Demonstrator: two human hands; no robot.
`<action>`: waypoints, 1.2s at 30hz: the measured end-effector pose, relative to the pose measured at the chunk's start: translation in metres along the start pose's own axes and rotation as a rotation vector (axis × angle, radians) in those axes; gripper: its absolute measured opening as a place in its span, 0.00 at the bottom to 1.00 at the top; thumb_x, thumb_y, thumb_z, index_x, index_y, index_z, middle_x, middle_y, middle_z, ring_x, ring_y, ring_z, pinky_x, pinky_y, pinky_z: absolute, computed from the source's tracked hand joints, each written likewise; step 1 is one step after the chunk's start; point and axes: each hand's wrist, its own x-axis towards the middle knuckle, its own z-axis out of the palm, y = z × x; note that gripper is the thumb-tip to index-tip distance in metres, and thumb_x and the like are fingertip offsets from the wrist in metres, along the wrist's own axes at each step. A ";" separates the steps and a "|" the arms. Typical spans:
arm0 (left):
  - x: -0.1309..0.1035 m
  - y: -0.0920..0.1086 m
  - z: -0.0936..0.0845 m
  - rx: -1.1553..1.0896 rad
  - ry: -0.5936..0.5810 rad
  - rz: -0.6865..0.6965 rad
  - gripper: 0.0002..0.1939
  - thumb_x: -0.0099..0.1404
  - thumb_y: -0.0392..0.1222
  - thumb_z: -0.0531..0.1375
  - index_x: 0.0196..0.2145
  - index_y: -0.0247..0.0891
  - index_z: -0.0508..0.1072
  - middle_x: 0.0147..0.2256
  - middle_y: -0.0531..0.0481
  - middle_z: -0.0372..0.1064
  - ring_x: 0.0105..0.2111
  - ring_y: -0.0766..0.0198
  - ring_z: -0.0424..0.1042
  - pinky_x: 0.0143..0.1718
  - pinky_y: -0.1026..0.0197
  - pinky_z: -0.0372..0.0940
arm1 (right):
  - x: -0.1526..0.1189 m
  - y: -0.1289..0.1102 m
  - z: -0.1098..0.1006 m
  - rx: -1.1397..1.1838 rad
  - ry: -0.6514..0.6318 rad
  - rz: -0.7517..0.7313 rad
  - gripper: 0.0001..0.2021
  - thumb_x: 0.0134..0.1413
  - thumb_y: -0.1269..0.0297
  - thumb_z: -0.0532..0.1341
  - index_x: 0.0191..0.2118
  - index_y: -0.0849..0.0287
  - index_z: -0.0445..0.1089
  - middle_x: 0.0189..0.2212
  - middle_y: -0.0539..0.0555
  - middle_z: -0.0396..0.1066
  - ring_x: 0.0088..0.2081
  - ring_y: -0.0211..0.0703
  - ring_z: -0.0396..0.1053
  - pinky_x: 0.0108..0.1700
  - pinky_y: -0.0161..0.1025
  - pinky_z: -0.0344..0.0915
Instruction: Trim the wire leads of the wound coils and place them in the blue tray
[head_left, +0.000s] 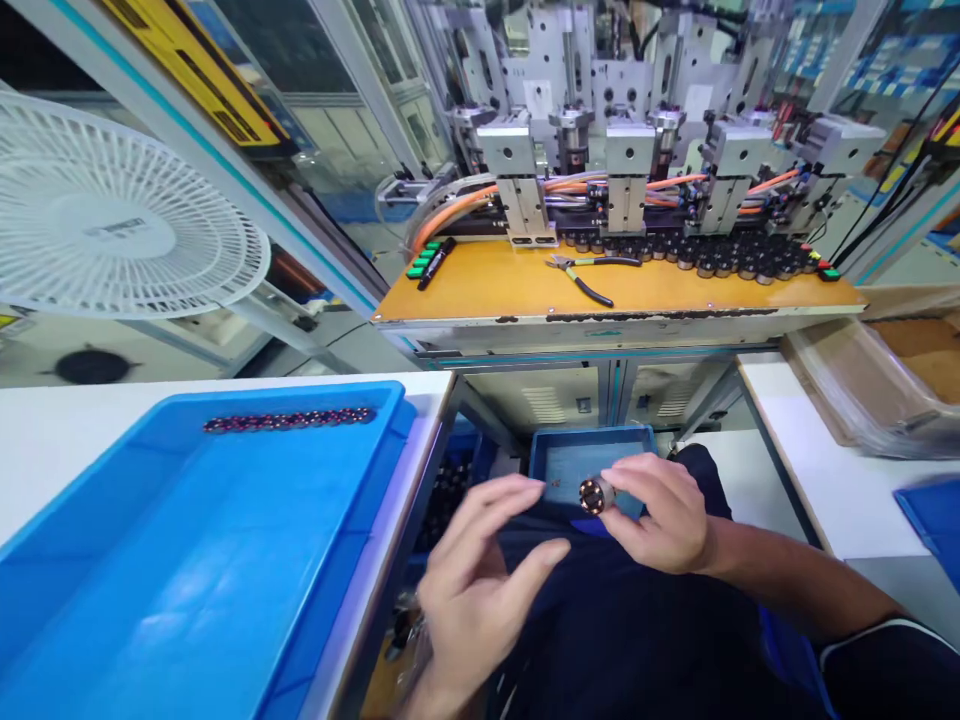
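Observation:
Between the fingertips and thumb of my right hand point(664, 515) is a small cylindrical motor part point(595, 495), its round end with copper-coloured spots facing left toward me. My left hand point(484, 580) is just to the left of it, empty, with thumb and fingers spread apart. Below and behind the held part, a shallow blue tray point(592, 438) sits low near my lap. A large blue bin point(225, 530) stands on the white table at my left, with a row of small dark-red and copper parts point(289, 420) along its far wall.
Ahead, a machine with metal clamps point(628, 150) rises over an orange worktop point(487, 285). On it lie cutting pliers point(581, 275), a black marker point(436, 264) and many dark cylindrical parts point(720, 258). A white fan point(120, 220) stands at left, a plastic-lined box point(862, 385) at right.

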 end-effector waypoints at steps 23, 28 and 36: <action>-0.003 0.013 0.011 -0.378 -0.122 -0.292 0.16 0.57 0.28 0.66 0.43 0.42 0.78 0.45 0.43 0.76 0.41 0.60 0.78 0.36 0.64 0.75 | 0.013 -0.023 -0.017 0.559 -0.102 0.467 0.03 0.56 0.72 0.65 0.34 0.58 0.76 0.27 0.50 0.69 0.27 0.35 0.66 0.29 0.33 0.64; -0.004 0.012 0.015 -0.301 -0.077 -0.239 0.12 0.57 0.30 0.66 0.40 0.39 0.78 0.42 0.42 0.77 0.42 0.58 0.78 0.37 0.62 0.76 | 0.008 -0.020 -0.017 0.600 -0.066 0.645 0.06 0.57 0.70 0.64 0.29 0.58 0.73 0.25 0.49 0.68 0.27 0.35 0.66 0.29 0.34 0.62; 0.008 0.010 0.009 0.200 -0.182 0.106 0.16 0.57 0.27 0.65 0.43 0.39 0.75 0.44 0.43 0.76 0.40 0.60 0.77 0.41 0.58 0.75 | -0.008 0.014 -0.035 0.397 -0.092 0.822 0.07 0.59 0.65 0.62 0.30 0.58 0.70 0.25 0.49 0.65 0.25 0.36 0.63 0.28 0.35 0.62</action>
